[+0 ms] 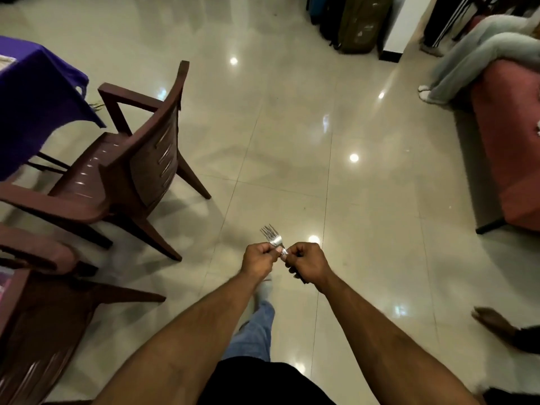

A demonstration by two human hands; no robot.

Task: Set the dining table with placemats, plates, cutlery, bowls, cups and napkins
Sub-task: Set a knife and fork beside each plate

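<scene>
Steel forks (272, 235) stick up between my two hands, tines pointing away from me, over the tiled floor. My right hand (306, 261) grips the handles, and a dark handle end pokes out below its fist. My left hand (258, 258) pinches the necks of the forks from the left side. How many forks are in the bundle I cannot tell. The dining table (32, 92), covered with a purple cloth, stands at the far left, well away from both hands.
A brown plastic armchair (125, 159) stands beside the table, another (43, 317) at the lower left. A pink sofa (508, 147) with a seated person's legs (467, 62) is at the right. Suitcases (350, 21) stand at the back. Someone's foot (493, 320) shows lower right.
</scene>
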